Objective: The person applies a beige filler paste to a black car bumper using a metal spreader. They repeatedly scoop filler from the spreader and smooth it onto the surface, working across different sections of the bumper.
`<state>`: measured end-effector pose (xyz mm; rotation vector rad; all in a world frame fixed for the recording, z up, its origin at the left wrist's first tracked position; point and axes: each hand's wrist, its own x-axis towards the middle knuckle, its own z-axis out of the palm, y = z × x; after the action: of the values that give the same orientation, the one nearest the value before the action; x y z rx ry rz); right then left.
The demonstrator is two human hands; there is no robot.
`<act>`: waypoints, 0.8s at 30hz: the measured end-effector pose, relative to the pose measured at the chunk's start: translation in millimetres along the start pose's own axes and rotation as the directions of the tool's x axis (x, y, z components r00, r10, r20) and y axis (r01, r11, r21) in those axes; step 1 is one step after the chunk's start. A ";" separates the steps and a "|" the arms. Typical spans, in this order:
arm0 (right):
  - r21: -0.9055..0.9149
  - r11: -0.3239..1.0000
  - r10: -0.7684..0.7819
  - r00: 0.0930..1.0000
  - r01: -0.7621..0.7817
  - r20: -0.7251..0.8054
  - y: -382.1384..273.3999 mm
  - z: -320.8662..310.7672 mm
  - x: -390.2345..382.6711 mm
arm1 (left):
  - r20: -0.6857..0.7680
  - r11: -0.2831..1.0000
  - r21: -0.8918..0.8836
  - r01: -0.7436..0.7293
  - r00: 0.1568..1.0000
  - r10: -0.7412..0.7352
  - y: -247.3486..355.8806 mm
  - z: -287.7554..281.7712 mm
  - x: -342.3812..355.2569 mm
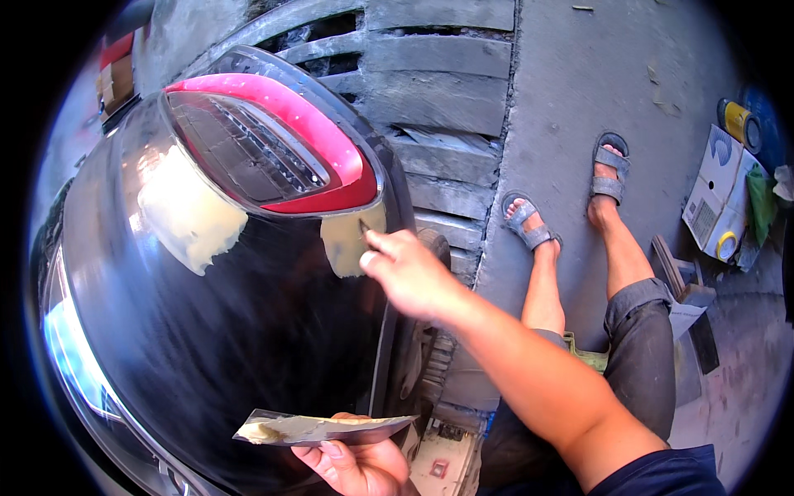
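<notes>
A black car body panel (273,331) curves around a red tail light (331,198). Beige filler covers a large patch (186,211) to the left of the lamp, and a smaller patch (341,244) lies just below its right end. At that smaller patch is my right hand (409,273), fingers closed; a small dark tip shows at the fingertips, too little of it to name. Low in the picture, my left hand (360,467) grips a flat, thin mixing plate (356,430) from beneath. Beige filler (260,431) is heaped at the plate's left end and smeared along its top.
Grey wooden slats (438,99) lie beyond the car, beside a concrete floor (579,74). My sandalled feet (529,219) stand there. At the right are a white carton (718,190), a yellow tape roll (726,245) and a yellow can (738,124).
</notes>
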<state>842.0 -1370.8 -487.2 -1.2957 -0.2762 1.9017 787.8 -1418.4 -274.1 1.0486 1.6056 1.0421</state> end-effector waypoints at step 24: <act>0.139 0.990 0.016 0.996 -0.028 0.084 5.8 0.9 -23.9 | 0.101 0.999 -0.025 0.024 0.995 -0.021 2.5 -7.1 -2.7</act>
<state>842.1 -1391.4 -473.7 -1.1335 -0.1680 1.9597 782.0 -1421.4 -269.6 1.0468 1.5159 0.9776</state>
